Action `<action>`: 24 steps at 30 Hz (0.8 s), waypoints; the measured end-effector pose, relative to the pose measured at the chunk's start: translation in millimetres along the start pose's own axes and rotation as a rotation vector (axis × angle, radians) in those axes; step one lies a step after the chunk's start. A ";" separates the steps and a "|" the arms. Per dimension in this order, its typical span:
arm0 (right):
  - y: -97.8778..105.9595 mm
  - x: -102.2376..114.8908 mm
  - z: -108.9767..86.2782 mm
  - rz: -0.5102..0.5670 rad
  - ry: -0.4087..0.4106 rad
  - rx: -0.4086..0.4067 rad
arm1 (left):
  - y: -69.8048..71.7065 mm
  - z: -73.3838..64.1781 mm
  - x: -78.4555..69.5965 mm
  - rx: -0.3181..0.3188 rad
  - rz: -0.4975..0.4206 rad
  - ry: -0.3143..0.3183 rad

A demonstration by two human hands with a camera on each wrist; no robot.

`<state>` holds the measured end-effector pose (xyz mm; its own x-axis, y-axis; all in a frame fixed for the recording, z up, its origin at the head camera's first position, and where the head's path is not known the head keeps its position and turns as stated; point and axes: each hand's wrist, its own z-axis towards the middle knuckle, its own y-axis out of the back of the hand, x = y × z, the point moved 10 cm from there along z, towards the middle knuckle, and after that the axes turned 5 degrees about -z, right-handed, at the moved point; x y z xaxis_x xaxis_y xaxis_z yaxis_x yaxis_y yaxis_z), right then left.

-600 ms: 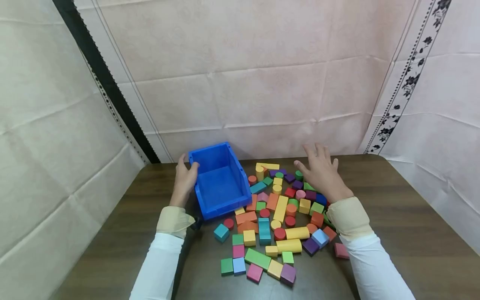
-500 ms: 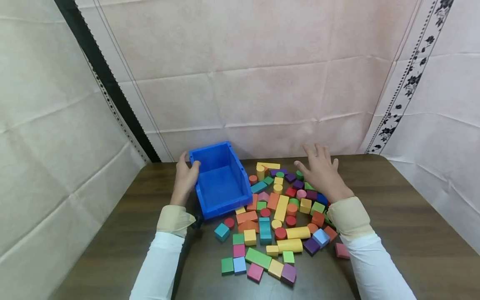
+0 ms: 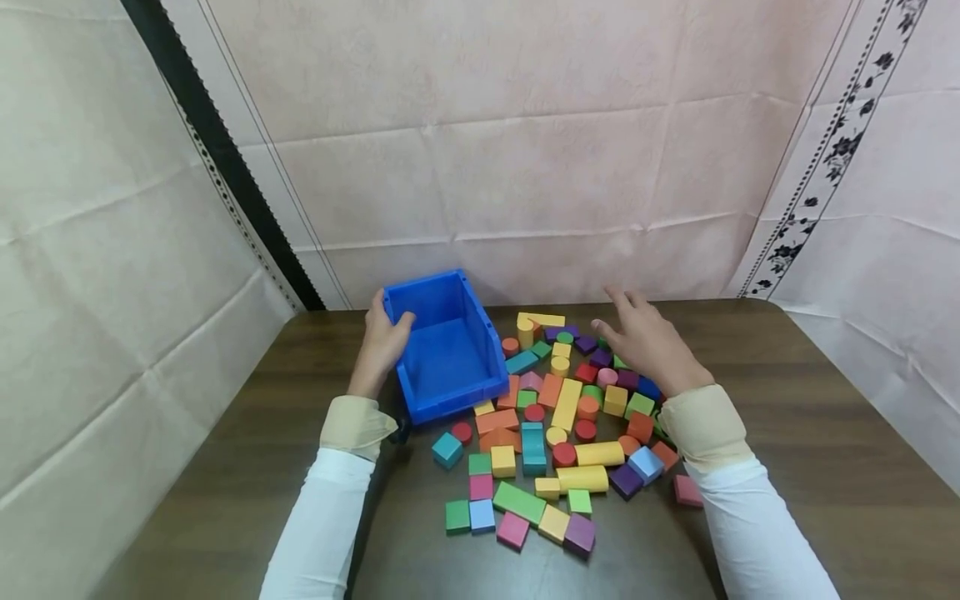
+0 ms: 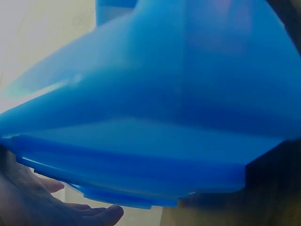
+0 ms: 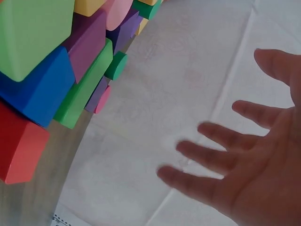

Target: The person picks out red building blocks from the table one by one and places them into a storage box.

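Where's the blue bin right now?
In the head view, the blue bin is just left of centre, gripped at its left side by the left hand, with the colourful blocks spread to its right and nearer the camera.

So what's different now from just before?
The left hand edged right, its thumb reaching farther over the blue box; I can't tell if it grips. The right hand turned a little. The box and the blocks stayed where they were.
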<state>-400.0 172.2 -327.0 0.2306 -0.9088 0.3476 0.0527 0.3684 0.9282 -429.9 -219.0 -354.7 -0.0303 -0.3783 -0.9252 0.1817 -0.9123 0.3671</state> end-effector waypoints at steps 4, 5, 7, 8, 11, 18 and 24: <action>-6.7 3.5 0.6 0.003 0.011 0.052 | -1.1 0.0 4.2 0.021 -0.014 0.035; -7.4 4.3 0.4 0.002 0.016 0.056 | -1.6 0.2 5.2 0.024 -0.022 0.041; -8.0 4.8 -0.1 -0.002 0.020 0.056 | -2.9 0.2 6.9 0.032 -0.031 0.052; -7.9 4.8 -0.5 -0.003 0.023 0.054 | -3.9 0.2 7.5 0.039 -0.036 0.054; -6.7 4.1 -1.6 -0.005 0.020 0.046 | -7.2 -0.1 8.5 0.059 -0.041 0.066; -7.0 4.4 -3.1 -0.014 0.007 0.045 | -7.1 -2.6 9.3 0.069 -0.058 0.069; -6.4 8.2 -5.3 -0.012 0.022 0.040 | -5.6 -3.3 8.5 0.070 -0.065 0.060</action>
<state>-393.3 163.5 -330.8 0.2519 -0.9083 0.3339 0.0163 0.3489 0.9370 -427.9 -216.6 -365.0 0.0199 -0.3100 -0.9505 0.1125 -0.9440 0.3103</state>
